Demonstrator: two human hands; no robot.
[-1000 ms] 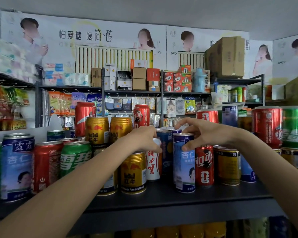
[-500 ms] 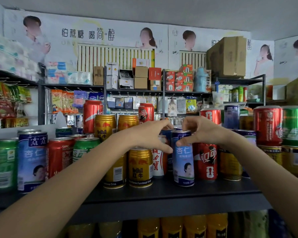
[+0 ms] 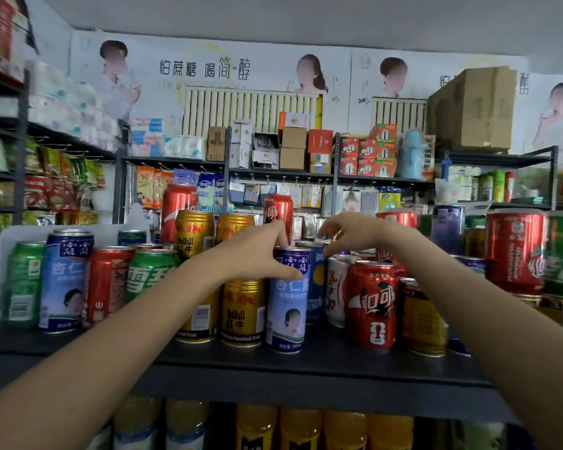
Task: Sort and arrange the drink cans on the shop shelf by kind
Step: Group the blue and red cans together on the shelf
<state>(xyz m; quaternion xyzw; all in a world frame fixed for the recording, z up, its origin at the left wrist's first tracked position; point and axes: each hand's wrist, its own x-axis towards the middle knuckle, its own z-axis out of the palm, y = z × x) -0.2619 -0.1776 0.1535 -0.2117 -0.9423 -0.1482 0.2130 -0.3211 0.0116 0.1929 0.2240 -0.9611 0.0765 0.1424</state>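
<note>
Shelf (image 3: pixel 306 362) held mixed cans; left hand (image 3: pixel 257 254) gripped the blue can (image 3: pixel 288 306), right hand (image 3: pixel 348 232) hovered open.

The left hand (image 3: pixel 257 254) has moved onto the blue almond-milk can (image 3: pixel 288 300), thumb across its front, fingers over its rim. The right hand (image 3: pixel 351 233) has lifted off that can, fingers now spread above the cans behind it.

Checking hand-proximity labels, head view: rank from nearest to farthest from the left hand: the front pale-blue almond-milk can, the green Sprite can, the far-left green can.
1. Front pale-blue almond-milk can: at the left hand, its thumb on the can's upper side, fingers at the top rim.
2. Green Sprite can: further left, beside the forearm.
3. Far-left green can: at the row's left end.
</note>
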